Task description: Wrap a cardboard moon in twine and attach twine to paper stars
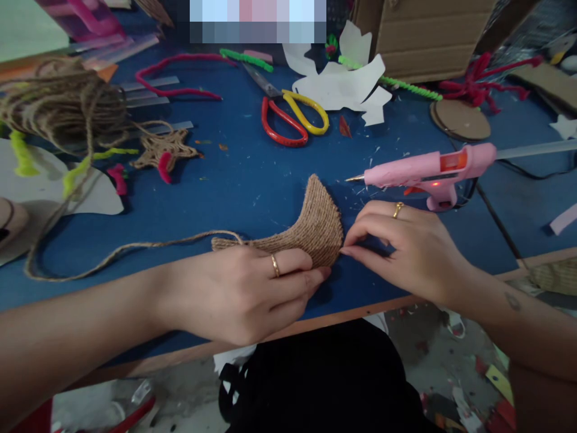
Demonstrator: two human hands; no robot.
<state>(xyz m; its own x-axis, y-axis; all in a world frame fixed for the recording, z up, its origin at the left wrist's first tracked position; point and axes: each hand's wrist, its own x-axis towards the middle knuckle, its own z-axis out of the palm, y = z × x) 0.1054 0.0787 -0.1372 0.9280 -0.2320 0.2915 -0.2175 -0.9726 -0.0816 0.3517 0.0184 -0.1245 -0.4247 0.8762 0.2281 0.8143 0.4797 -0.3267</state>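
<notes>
A crescent-shaped piece wrapped in jute twine (pixel 311 228) lies on the blue table (pixel 252 174) near its front edge. My left hand (pixel 243 291) is closed on the crescent's lower edge, fingers pressed against it. My right hand (pixel 406 252) touches the crescent's right tip with its fingertips pinched together. A loose strand of twine (pixel 126 249) runs from the crescent's left end toward a tangled twine bundle (pixel 63 105) at the far left.
A pink glue gun (pixel 433 171) lies just behind my right hand, nozzle pointing left. Red and yellow scissors (pixel 293 114), white paper cut-outs (pixel 347 81), pipe cleaners, a twine star (pixel 164 150), a cardboard disc (pixel 460 120) and a cardboard box (pixel 428 36) lie further back.
</notes>
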